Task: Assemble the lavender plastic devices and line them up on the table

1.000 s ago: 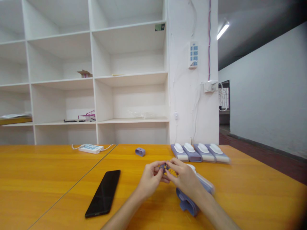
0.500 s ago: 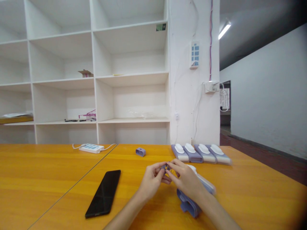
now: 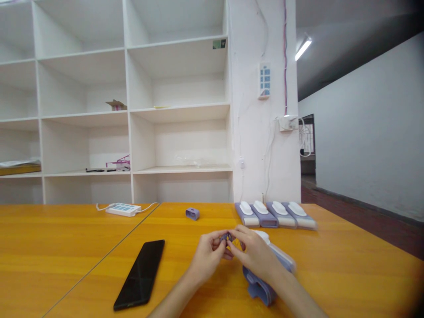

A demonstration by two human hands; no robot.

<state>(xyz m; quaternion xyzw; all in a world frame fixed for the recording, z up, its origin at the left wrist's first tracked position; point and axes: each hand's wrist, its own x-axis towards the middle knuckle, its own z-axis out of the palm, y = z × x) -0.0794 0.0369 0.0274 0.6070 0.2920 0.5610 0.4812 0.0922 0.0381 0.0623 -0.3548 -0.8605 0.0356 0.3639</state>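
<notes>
Over the orange table [image 3: 347,269], my left hand [image 3: 208,258] and my right hand [image 3: 256,254] meet and pinch one small purple part [image 3: 226,238] between their fingertips. Both hands are closed on it. Most of the part is hidden by the fingers. Under my right wrist lies a purple and white device [image 3: 261,287], partly covered by the arm. Another small purple piece [image 3: 192,213] sits farther back on the table.
Several purple and white devices [image 3: 274,214] lie in a row at the table's far right. A black phone [image 3: 141,274] lies left of my hands. A white power strip [image 3: 123,209] rests at the back. White shelving [image 3: 132,110] stands behind the table.
Both hands stay together on the small part with slight finger shifts. The view has tilted up a little, so everything sits slightly lower in the picture.
</notes>
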